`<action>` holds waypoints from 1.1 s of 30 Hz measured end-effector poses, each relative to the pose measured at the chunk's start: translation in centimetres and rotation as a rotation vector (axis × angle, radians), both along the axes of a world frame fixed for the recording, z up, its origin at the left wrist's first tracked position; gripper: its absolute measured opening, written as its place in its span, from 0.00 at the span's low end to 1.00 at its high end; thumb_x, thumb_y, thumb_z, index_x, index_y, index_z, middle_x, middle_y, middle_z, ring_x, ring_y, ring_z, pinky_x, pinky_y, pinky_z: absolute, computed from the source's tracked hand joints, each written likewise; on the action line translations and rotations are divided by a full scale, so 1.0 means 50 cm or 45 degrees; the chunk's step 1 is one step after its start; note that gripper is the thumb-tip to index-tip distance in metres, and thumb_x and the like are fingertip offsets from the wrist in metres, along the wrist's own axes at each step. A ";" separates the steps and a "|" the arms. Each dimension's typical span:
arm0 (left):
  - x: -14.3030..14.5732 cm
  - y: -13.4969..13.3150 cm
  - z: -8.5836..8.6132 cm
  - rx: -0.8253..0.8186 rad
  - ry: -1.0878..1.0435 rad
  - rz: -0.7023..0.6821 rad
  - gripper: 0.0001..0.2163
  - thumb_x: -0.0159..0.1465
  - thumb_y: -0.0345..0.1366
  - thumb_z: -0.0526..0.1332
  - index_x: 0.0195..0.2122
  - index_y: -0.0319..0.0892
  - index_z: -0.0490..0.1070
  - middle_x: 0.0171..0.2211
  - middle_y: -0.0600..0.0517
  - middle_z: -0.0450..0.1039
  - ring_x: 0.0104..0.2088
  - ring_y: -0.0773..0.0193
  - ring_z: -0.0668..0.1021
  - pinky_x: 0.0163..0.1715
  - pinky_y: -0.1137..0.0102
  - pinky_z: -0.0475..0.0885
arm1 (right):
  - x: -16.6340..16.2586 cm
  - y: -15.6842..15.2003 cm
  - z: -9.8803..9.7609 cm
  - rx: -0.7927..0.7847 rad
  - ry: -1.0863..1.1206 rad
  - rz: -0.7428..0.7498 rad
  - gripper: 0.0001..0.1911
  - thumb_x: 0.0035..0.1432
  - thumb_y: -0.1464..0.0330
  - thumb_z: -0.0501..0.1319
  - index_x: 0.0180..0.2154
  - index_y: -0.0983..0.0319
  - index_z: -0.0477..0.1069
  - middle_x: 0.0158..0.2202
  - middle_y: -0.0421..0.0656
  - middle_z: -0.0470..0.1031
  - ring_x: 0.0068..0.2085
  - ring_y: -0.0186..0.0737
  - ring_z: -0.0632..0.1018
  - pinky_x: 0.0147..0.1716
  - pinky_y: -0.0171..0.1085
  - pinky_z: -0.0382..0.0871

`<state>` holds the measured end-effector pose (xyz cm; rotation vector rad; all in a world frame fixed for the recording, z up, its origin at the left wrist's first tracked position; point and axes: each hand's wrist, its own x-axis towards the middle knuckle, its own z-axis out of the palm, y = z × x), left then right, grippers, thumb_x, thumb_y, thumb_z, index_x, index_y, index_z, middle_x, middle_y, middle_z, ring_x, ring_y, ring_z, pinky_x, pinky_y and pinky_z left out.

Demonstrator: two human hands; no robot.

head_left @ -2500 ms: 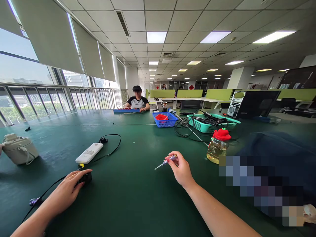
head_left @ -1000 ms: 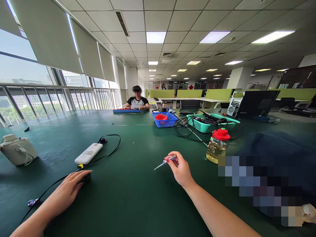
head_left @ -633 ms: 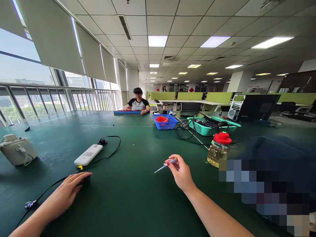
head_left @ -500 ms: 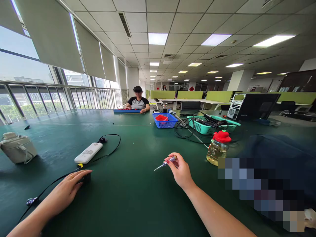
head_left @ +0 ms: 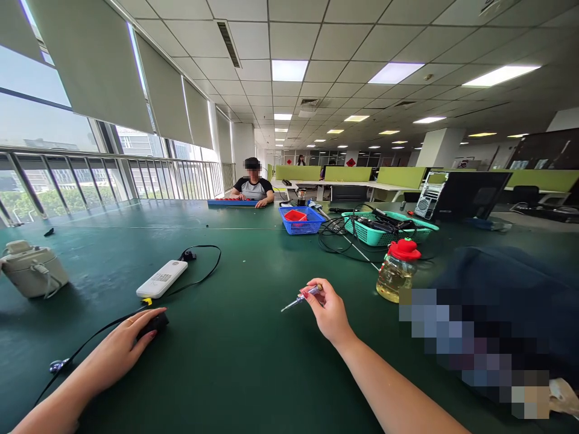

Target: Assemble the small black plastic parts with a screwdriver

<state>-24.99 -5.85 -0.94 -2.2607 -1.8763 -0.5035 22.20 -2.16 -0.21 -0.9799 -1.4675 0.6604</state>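
Note:
My right hand (head_left: 329, 310) pinches a small screwdriver (head_left: 296, 301) above the green table (head_left: 235, 361). The screwdriver has a translucent handle, and its thin shaft points left and slightly down. On the left, my left hand (head_left: 124, 340) lies over a small black object (head_left: 156, 323), with fingers on top and thumb at its near side. The hand covers much of it, so I cannot make out its kind. Just beyond that hand lies a white power bank-like box (head_left: 161, 279) with a black strap (head_left: 219, 259) around and behind it.
A jar with a red lid (head_left: 398, 271) stands right of my right hand, near dark cloth (head_left: 511, 295). Farther back are a blue basket (head_left: 301, 225), a green basket (head_left: 375, 235) of cables and a person (head_left: 252, 187) at a blue tray (head_left: 233, 203). A beige bottle (head_left: 34, 271) stands left.
My left fingers and thumb have shifted slightly, and more of the black object shows beneath them. My right hand holds the screwdriver almost still. The person across the table has moved one hand.

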 end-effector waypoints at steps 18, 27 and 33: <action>-0.004 0.001 -0.014 0.043 -0.149 0.051 0.25 0.64 0.44 0.49 0.61 0.44 0.62 0.56 0.45 0.70 0.52 0.53 0.76 0.53 0.61 0.70 | 0.001 0.005 -0.006 0.020 0.017 0.000 0.12 0.59 0.58 0.61 0.40 0.57 0.68 0.37 0.45 0.80 0.39 0.46 0.82 0.43 0.43 0.75; 0.002 0.000 0.004 0.080 -0.240 0.190 0.27 0.64 0.46 0.46 0.61 0.38 0.59 0.55 0.39 0.71 0.55 0.47 0.73 0.53 0.56 0.70 | 0.002 0.004 -0.007 -0.005 0.013 0.000 0.11 0.59 0.59 0.61 0.40 0.57 0.67 0.38 0.45 0.80 0.40 0.46 0.82 0.44 0.44 0.75; 0.038 -0.017 0.033 -0.014 -0.098 0.278 0.27 0.62 0.49 0.51 0.59 0.40 0.66 0.51 0.40 0.74 0.49 0.45 0.77 0.48 0.54 0.72 | 0.002 0.007 -0.010 0.005 0.007 -0.003 0.11 0.59 0.59 0.61 0.41 0.57 0.67 0.38 0.45 0.80 0.40 0.45 0.82 0.43 0.43 0.75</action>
